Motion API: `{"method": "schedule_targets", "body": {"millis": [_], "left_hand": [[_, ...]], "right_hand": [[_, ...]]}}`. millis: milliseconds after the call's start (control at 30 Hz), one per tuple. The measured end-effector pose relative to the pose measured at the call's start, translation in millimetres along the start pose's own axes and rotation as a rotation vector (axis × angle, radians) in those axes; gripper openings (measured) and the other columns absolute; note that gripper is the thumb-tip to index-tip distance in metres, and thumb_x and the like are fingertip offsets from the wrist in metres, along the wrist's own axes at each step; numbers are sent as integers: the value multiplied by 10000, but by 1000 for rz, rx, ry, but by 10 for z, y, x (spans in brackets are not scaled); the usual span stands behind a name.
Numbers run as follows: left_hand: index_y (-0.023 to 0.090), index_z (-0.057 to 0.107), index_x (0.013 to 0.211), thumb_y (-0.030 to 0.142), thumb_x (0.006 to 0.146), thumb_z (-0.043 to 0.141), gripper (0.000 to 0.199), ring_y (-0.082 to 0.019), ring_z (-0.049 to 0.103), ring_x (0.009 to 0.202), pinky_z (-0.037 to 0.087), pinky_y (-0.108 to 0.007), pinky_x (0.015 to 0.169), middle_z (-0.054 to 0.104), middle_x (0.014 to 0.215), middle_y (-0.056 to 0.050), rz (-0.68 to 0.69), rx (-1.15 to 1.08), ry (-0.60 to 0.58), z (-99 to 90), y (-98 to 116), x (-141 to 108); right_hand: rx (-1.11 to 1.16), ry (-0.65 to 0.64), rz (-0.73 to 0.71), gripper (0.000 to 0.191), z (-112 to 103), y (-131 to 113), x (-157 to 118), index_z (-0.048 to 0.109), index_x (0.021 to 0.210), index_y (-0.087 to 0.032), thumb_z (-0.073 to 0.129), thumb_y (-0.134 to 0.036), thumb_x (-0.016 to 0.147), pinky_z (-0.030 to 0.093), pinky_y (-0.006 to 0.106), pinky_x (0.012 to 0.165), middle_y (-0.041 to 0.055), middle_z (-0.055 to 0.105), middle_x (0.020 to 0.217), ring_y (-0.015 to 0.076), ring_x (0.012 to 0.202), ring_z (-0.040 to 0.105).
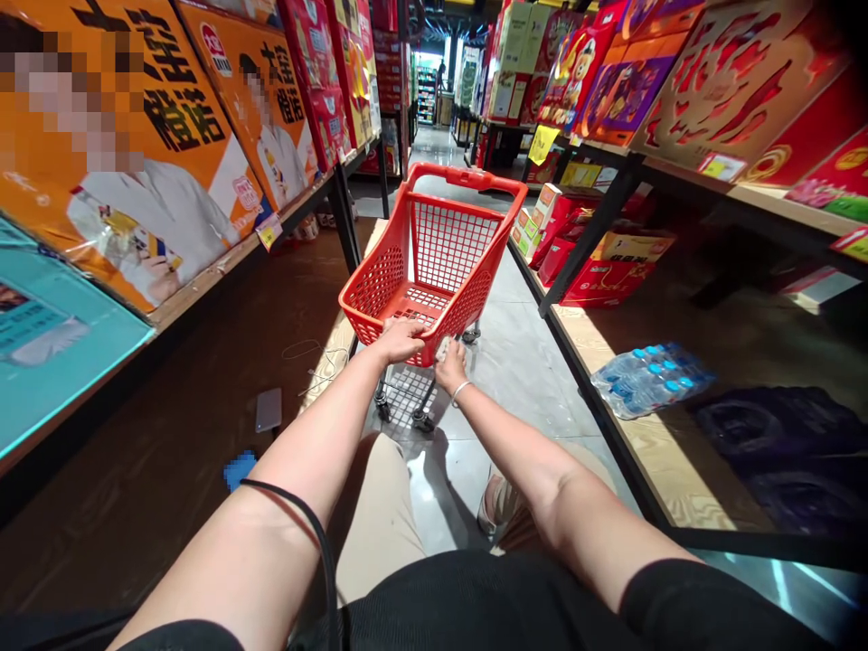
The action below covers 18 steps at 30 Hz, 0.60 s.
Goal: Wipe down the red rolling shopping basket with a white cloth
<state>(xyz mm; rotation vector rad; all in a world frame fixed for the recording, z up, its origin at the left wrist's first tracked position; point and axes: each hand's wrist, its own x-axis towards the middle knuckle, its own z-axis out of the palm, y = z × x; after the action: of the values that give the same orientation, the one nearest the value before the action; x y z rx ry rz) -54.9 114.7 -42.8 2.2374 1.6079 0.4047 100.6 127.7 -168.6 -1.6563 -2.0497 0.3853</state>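
A red plastic shopping cart (444, 242) stands in the aisle in front of me, its basket bare inside and its handle at the far end. My left hand (401, 341) is closed over the near rim of the basket. Just right of it, my right hand (451, 364) is closed on a small pale cloth (443, 348), beside the cart's near corner. A bracelet circles my right wrist. The cart's wheels rest on the grey tiled floor.
Shelves with orange boxes (183, 136) line the left side. On the right are shelves with red and gold boxes (729, 86) and a low board holding bottled water (651, 378). A phone-like object (268, 410) lies at lower left. The aisle (440, 140) runs on ahead.
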Motion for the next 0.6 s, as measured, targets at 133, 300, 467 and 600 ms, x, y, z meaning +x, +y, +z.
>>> {"method": "schedule_targets", "body": {"millis": [133,300,467,600], "left_hand": [[188,754,911,242,725,494,324,-272,642,1002,433,-394,952,771,974,-53,-32,1,-17,-1,6,30],[203,766,1001,262,767,490,367,-288,625,1105,391,-417,1010,771,1115,-58,-63,26,-21,9,58,36],[207,772,1017,261,777,481,382,-299,627,1127,394,-424,997,758,1154,-72,-49,55,-14,-4,115,-19],[204,767,1050,258,775,492,392,-308,615,1152,387,-441,1010,749,1152,-85,-27,69,4,10,138,-41]], "right_hand": [[81,131,63,797,-373,-31,327,238,1560,-121,425,-105,785,429,383,1115,199,354,1464,234,1321,481],[194,130,4,739,-121,7,-34,420,1474,-177,476,-93,742,340,463,1171,165,397,1473,278,1435,354],[253,-1,98,522,122,252,-301,573,1228,-155,524,-109,710,479,414,1010,134,592,1157,264,1148,556],[260,219,100,550,-301,353,-83,489,1348,-187,472,-168,799,435,457,1077,146,524,1271,270,1238,489]]}}
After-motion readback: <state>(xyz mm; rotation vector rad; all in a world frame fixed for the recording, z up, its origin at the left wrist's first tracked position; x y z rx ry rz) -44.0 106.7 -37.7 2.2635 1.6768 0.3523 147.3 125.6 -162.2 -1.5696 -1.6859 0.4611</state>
